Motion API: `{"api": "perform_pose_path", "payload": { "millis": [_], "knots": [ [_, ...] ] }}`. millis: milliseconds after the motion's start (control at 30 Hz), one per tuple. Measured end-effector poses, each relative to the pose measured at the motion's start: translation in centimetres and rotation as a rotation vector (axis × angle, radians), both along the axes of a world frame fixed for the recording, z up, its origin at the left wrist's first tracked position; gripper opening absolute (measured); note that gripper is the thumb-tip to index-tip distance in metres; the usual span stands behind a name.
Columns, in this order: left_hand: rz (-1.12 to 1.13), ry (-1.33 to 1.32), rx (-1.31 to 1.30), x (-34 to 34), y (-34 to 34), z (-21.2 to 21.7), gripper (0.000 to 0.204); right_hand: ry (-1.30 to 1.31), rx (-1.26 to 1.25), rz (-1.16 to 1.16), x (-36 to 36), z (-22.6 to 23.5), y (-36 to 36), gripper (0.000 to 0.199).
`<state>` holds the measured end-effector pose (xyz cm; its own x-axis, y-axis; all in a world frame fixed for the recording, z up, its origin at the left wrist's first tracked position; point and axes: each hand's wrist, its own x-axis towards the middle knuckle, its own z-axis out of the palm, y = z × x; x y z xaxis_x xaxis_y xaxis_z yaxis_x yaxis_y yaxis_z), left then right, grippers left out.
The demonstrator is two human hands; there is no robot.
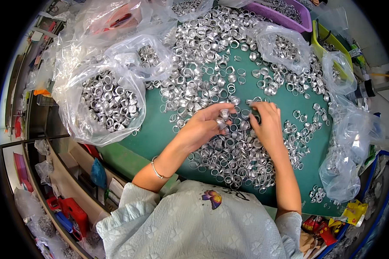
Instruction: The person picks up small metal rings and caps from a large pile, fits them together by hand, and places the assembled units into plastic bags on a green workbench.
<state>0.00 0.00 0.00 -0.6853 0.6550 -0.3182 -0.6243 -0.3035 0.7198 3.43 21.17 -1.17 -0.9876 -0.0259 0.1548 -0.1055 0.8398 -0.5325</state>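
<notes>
My left hand [203, 124] is curled round several silver-coloured metal rings, with a broad-topped ring [224, 113] showing between its thumb and fingers. Close by on the right, my right hand [268, 121] has its fingers bent, and a plain ring [245, 112] shows at its fingertips; the grip there is partly hidden. Both hands are over a loose pile of rings [242, 155] on the green tabletop [155, 140]. A larger heap of rings [194, 77] spreads beyond them.
A clear plastic bag of rings [110, 103] stands left, another bag [283, 47] at the far right. A purple basket [307, 19] and a yellow-green basket [317, 36] sit behind. More plastic bags [341, 172] line the right edge. Shelves [73, 185] with tools stand left.
</notes>
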Motion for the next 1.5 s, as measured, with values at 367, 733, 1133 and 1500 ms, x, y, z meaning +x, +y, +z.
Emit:
{"api": "perform_pose_path", "payload": {
  "millis": [367,733,1133,1500],
  "knots": [
    [0.031,1.379,-1.284,-2.5,2.5,-0.8,0.014,-0.036,-0.217,-0.001,-1.7,0.7,0.1,0.020],
    [0.302,1.399,-0.996,-3.4,1.4,-2.2,0.008,-0.301,-0.718,-0.201,1.5,1.9,4.2,0.023],
    [-0.047,-0.043,-0.014,-2.1,1.0,-0.2,0.024,-0.242,-0.746,-0.028,0.7,2.4,4.1,0.016],
    [-0.033,0.458,-0.434,-2.0,1.8,-1.1,0.022,-0.473,-1.900,-0.057,3.6,1.3,7.0,0.024]
  ]
}}
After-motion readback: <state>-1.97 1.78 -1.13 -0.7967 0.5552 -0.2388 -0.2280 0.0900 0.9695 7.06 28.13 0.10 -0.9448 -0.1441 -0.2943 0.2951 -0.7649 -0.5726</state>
